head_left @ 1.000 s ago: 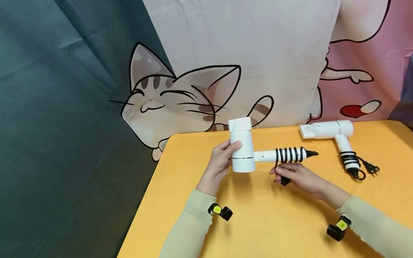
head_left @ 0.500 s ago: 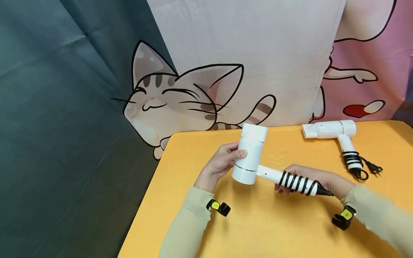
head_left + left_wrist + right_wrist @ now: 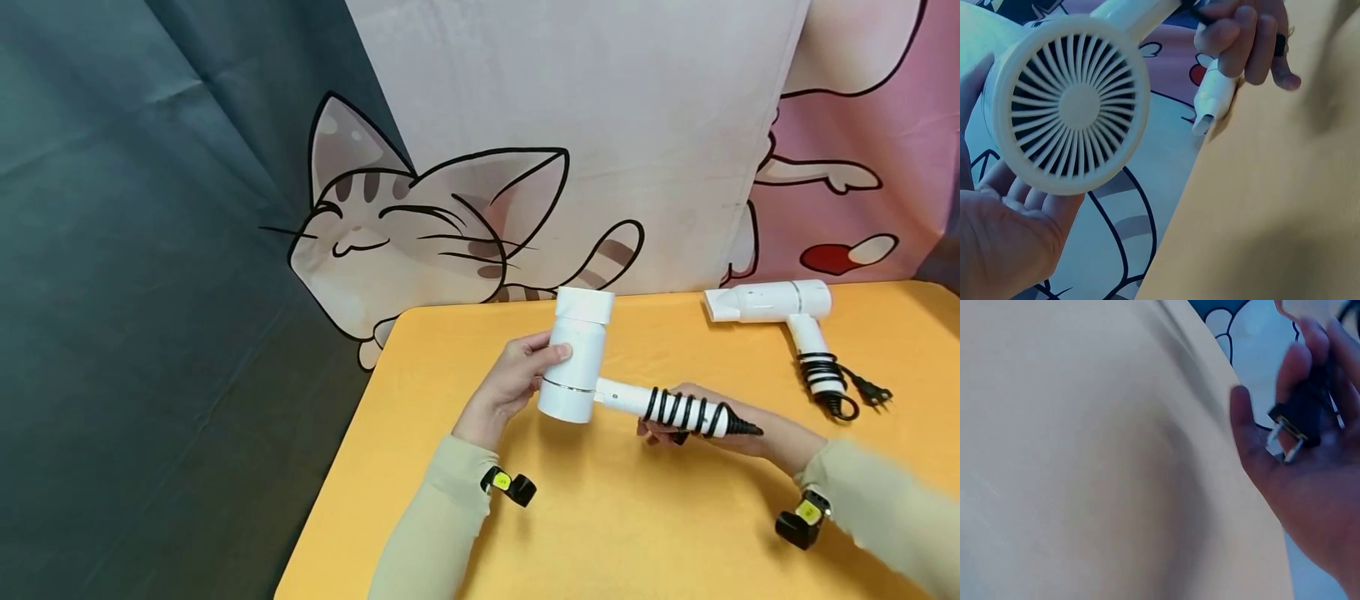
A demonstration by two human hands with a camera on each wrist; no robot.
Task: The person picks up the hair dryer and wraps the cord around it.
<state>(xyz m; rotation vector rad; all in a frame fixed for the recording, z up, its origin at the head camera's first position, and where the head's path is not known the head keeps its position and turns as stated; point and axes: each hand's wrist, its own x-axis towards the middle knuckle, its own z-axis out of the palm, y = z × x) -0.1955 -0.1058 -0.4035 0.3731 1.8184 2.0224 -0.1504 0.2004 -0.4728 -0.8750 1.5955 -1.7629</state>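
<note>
My left hand [image 3: 513, 379] grips the barrel of a white hair dryer [image 3: 581, 354] above the table, nozzle end up. Its handle slants down to the right, with a black power cord [image 3: 686, 410] coiled round it in several turns. The round rear grille [image 3: 1079, 106] faces the left wrist camera. Partly hidden behind the handle, my right hand [image 3: 738, 446] holds the cord's end. In the right wrist view the fingers curl round the black plug [image 3: 1300, 419], and its two metal prongs stick out toward the palm's heel.
A second white hair dryer [image 3: 772, 302] lies at the back right of the yellow table [image 3: 600, 533], its cord [image 3: 819, 371] wound round the handle and its plug [image 3: 870, 392] loose beside it. Behind the table hangs a cartoon cat backdrop [image 3: 420, 233].
The held hair dryer has tilted from a level handle to a downward slant, dipping furthest half a second ago. My right hand has moved slightly right, behind the handle.
</note>
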